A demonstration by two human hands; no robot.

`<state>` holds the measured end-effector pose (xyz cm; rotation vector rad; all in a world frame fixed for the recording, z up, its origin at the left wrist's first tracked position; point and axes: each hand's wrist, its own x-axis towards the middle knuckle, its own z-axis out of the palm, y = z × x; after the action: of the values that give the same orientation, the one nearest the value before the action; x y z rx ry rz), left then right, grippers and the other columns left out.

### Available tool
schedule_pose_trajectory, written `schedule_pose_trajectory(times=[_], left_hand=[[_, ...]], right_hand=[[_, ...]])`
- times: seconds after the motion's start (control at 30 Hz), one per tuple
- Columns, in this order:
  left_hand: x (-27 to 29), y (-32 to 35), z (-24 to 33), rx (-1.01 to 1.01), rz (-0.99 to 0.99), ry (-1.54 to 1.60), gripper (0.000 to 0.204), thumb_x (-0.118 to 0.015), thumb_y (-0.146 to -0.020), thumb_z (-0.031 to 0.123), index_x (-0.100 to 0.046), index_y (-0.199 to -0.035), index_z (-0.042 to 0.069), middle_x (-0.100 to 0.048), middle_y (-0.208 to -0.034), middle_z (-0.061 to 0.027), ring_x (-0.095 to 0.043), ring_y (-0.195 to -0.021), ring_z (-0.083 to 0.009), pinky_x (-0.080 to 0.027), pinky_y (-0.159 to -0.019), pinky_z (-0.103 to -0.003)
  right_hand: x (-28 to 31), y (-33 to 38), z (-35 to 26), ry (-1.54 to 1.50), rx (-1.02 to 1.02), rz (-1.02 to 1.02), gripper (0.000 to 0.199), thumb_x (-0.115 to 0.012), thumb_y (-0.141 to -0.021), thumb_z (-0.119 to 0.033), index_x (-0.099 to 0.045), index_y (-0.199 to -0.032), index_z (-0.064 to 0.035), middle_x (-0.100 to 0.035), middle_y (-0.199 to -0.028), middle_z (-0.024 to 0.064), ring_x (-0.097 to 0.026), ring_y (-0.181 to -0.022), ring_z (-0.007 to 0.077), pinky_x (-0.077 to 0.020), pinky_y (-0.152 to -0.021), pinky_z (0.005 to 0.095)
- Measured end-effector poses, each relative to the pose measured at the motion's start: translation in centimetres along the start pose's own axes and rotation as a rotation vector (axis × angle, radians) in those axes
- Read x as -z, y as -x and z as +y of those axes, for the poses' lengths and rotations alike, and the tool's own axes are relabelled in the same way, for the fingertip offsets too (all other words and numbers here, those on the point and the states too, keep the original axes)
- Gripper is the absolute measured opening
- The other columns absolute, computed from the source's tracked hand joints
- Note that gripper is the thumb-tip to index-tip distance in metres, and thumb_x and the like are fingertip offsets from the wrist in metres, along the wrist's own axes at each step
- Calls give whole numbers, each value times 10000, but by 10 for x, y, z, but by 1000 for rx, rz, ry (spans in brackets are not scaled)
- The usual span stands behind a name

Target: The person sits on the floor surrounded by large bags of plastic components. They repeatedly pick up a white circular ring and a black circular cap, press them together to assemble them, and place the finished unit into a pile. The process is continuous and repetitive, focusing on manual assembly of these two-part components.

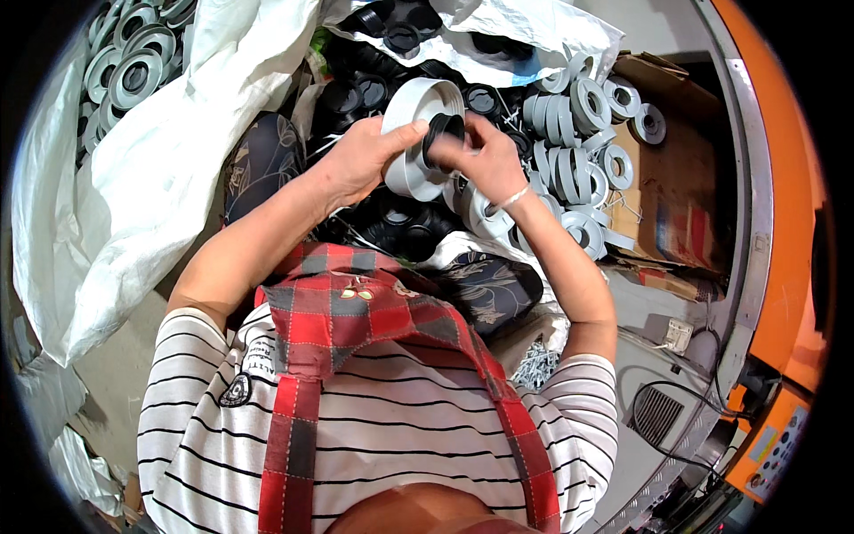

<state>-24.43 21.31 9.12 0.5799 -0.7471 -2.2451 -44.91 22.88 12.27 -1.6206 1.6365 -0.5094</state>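
My left hand [366, 158] grips a light grey plastic flanged ring [412, 176] by its left rim, thumb on the near face. The ring is tilted up on its edge above my lap. At its centre sits a round black plastic cap [442, 135], and my right hand [487, 165] has its fingers closed round the cap's right side. The right fingertips are slightly blurred, so how far the cap goes into the ring cannot be made out. Below and behind lie several loose black caps [405, 222].
Grey rings [569, 173] are heaped to the right beside a cardboard box [680, 205]. A white sack [169, 178] at the left stands near more grey rings [136, 78], some with black centres. An orange machine [783, 178] with a control panel [772, 449] borders the right side.
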Motion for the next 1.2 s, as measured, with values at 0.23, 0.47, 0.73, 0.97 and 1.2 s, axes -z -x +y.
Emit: schedule_pose_trajectory(times=[0.23,0.47,0.73,0.97,1.2], left_hand=[[-1,34,103,-693,666,-906,448,-663,-823,402,-605,-1023,6,-660,-812,-49,-610,-734,-138,-481,-695,-292],[5,16,155,-1443,775,-800,742,-621,-870,308,-255,-1372,-96,-396,-1353,-191,-397,-1233,-221,-323,-1007,-294],[50,-43,1,-247,312,-649,1061,-787,-669,418,-190,-1389,-84,-285,-1394,-285,-279,-1331,-311,-232,-1088,-364],[61,-49,8,41,408,-122,276,-498,-854,101,-541,-1080,-51,-644,-908,-144,-647,-736,-187,-556,-671,-312],[70,-53,-4,-85,534,-430,336,-640,-783,165,-559,-1060,-9,-621,-907,-56,-569,-791,-136,-457,-769,-296]], right_hand=[[35,4,73,480,-163,144,722,-683,-686,-601,-629,-1002,46,-644,-902,251,-638,-890,349,-505,-780,378],[-22,23,203,427,-473,77,945,-766,-622,-434,-347,-1250,135,-576,-1080,303,-576,-1019,408,-462,-872,387],[12,0,44,-1230,-24,-221,586,-473,-717,-227,-466,-1179,135,-615,-1022,241,-633,-876,282,-503,-834,365],[-49,-84,141,23,-54,138,393,-714,-740,-194,-572,-1038,20,-627,-900,137,-610,-837,222,-502,-765,340],[-44,-94,127,801,229,331,161,-585,-727,-94,-551,-858,-7,-585,-787,175,-563,-781,359,-494,-699,451]])
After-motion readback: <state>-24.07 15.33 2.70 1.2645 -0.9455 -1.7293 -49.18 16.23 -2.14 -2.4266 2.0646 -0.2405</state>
